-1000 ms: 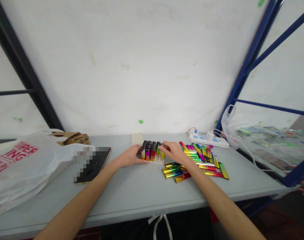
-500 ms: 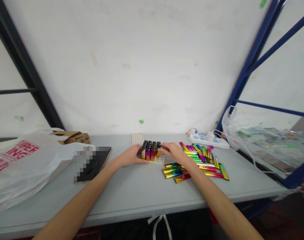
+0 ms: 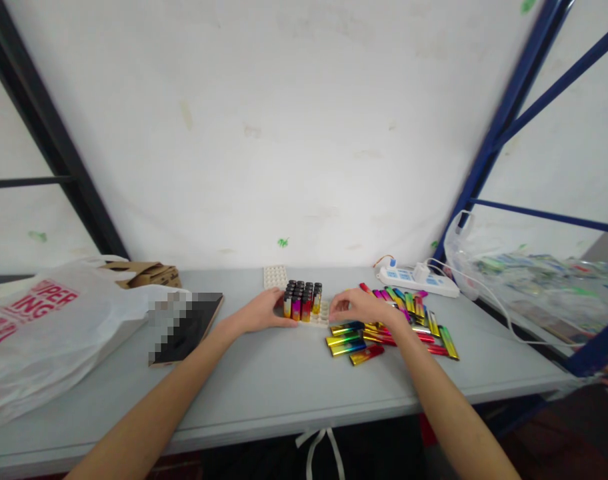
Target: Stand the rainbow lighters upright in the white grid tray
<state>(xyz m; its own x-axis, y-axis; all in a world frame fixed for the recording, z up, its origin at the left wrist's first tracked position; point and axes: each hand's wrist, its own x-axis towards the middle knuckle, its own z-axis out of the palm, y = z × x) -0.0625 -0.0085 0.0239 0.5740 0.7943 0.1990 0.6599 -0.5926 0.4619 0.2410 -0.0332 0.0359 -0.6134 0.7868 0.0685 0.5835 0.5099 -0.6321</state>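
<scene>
Several lighters (image 3: 302, 303) with black tops and shiny coloured bodies stand upright in rows in a white holed tray (image 3: 317, 324). Its right end shows bare holes. My left hand (image 3: 264, 311) grips the tray at its left side, thumb along the front edge and fingers behind, partly hidden. Just off the tray's right end is my right hand (image 3: 358, 307), fingers bent, apart and holding nothing I can see. Beneath and beside that hand lies a loose pile of metallic, multicoloured lighters (image 3: 347, 348).
A second white holed tray (image 3: 275, 276) lies by the wall. At back right sits a power strip (image 3: 418, 280) with cables. A dark flat object (image 3: 197, 327), white plastic bag (image 3: 59, 320) and cardboard (image 3: 149, 274) are on the left. A blue rack post (image 3: 494, 140) rises at right.
My right hand has left the lighter at the tray's right side and moved right toward the loose pile. That lighter now stands upright in the tray. My left hand stays put.
</scene>
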